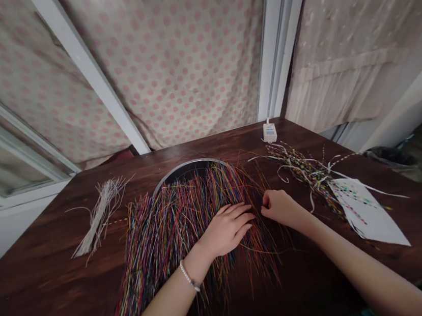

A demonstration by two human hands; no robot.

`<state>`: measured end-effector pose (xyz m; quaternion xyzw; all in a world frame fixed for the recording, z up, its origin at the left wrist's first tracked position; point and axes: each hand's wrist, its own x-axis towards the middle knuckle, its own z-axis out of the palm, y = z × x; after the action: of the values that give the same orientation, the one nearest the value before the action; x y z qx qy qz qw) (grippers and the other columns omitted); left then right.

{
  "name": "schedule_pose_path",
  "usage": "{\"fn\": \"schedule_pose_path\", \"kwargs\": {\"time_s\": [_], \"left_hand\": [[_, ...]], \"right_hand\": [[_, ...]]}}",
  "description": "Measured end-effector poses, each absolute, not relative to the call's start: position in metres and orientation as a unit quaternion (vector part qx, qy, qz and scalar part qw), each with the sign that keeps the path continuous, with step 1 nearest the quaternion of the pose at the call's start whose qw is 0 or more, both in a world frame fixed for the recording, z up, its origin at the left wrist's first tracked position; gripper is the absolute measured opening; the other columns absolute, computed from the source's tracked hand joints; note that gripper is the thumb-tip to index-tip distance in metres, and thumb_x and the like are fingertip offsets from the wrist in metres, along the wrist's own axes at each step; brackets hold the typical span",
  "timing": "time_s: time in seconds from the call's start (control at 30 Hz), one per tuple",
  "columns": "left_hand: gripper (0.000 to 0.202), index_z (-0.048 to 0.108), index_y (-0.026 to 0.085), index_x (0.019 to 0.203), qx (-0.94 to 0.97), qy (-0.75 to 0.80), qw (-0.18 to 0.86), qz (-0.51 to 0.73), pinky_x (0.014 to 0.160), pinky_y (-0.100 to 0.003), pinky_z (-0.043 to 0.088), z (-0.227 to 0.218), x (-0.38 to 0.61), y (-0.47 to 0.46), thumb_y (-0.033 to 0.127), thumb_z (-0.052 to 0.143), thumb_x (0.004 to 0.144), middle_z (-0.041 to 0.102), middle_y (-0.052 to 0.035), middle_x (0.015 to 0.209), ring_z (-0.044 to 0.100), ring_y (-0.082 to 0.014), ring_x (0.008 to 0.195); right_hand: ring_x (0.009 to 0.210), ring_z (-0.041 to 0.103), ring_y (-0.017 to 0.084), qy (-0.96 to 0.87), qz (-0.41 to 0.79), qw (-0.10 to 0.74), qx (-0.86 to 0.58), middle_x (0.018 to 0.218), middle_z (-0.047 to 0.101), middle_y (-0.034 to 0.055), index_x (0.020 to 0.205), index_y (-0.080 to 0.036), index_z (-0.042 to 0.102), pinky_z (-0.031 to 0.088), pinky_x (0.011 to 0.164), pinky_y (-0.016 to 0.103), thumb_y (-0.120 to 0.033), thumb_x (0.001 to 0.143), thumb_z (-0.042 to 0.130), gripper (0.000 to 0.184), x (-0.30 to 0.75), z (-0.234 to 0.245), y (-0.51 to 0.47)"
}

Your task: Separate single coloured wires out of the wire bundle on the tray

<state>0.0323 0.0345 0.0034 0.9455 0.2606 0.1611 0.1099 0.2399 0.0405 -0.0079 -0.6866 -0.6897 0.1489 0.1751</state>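
Note:
A wide spread of thin, multicoloured strands [169,224] covers the middle of the table, lying partly across a round dark piece with a pale rim [196,161]. My left hand [229,227] rests flat on the right part of the strands, fingers stretched out. Just to its right, my right hand [278,207] is closed in a pinch at the edge of the spread. Loose orange strands [254,178] run close by its fingertips. What sits between those fingers is too thin to make out. A beaded bracelet [189,277] circles my left wrist.
A bundle of white strands [102,215] lies on the left of the dark wooden table [49,280]. Patterned strands with white ties [305,169] lie to the right, partly over a white sheet [375,214]. A small white box [269,132] stands at the back edge.

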Motion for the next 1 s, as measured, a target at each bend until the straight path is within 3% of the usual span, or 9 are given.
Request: {"fn": "schedule_pose_path", "kwargs": {"time_s": [0.17,0.33,0.5,0.6,0.8,0.87,1.0], "left_hand": [[0.031,0.051,0.026,0.115,0.945,0.26,0.108,0.166,0.102,-0.038,0.029,0.004,0.032,0.034,0.029,0.031,0.092,0.046,-0.0014,0.131,0.036,-0.0168,0.124],[0.03,0.053,0.025,0.111,0.944,0.26,0.1,0.175,0.1,-0.038,0.032,0.004,0.033,0.034,0.028,0.032,0.091,0.05,-0.0026,0.126,0.039,-0.0172,0.122],[0.029,0.055,0.023,0.108,0.938,0.274,0.097,0.188,0.096,-0.036,0.036,-0.001,0.032,0.035,0.023,0.032,0.091,0.054,-0.0028,0.12,0.047,-0.0162,0.114],[0.028,0.057,0.023,0.105,0.936,0.281,0.092,0.193,0.093,-0.036,0.039,-0.002,0.032,0.036,0.021,0.033,0.09,0.055,-0.0028,0.119,0.049,-0.0168,0.111],[0.025,0.059,0.022,0.098,0.934,0.287,0.081,0.196,0.089,-0.037,0.04,-0.001,0.033,0.035,0.024,0.036,0.089,0.057,-0.0045,0.11,0.051,-0.0185,0.105],[0.025,0.059,0.022,0.097,0.934,0.288,0.081,0.197,0.088,-0.037,0.04,0.0,0.034,0.035,0.024,0.035,0.089,0.057,-0.0046,0.11,0.051,-0.0187,0.104],[0.026,0.058,0.022,0.098,0.933,0.291,0.084,0.196,0.086,-0.036,0.041,0.001,0.034,0.035,0.023,0.034,0.09,0.056,-0.0042,0.11,0.051,-0.0184,0.102]], "right_hand": [[0.057,0.055,0.015,-0.675,0.213,0.192,-0.68,0.059,0.062,0.004,0.057,-0.017,0.06,0.038,0.055,0.025,-0.022,0.06,0.055,0.007,0.245,-0.002,0.043],[0.041,0.044,0.009,-0.629,0.405,0.241,-0.618,0.045,0.051,-0.0022,0.059,-0.017,0.055,0.031,0.041,0.021,-0.024,0.065,0.051,0.01,0.255,0.01,0.046],[0.039,0.039,0.005,-0.588,0.557,0.295,-0.507,0.061,0.059,-0.0004,0.071,-0.017,0.048,0.024,0.036,0.018,-0.031,0.068,0.054,0.015,0.263,0.031,0.041],[0.039,0.034,0.004,-0.594,0.576,0.317,-0.463,0.054,0.052,-0.0037,0.077,-0.018,0.049,0.019,0.037,0.019,-0.035,0.07,0.057,0.021,0.272,0.046,0.034],[0.041,0.032,0.008,-0.559,0.496,0.496,-0.442,0.045,0.034,-0.0073,0.077,-0.022,0.051,0.024,0.041,0.022,-0.043,0.07,0.058,0.023,0.302,0.062,0.025],[0.044,0.04,0.009,-0.578,0.482,0.449,-0.481,0.049,0.045,-0.0043,0.077,-0.021,0.054,0.029,0.042,0.022,-0.042,0.07,0.059,0.024,0.307,0.058,0.029],[0.058,0.057,0.012,-0.619,0.48,0.273,-0.559,0.069,0.066,0.0048,0.072,-0.017,0.058,0.04,0.05,0.022,-0.039,0.069,0.06,0.023,0.301,0.038,0.044]]}}
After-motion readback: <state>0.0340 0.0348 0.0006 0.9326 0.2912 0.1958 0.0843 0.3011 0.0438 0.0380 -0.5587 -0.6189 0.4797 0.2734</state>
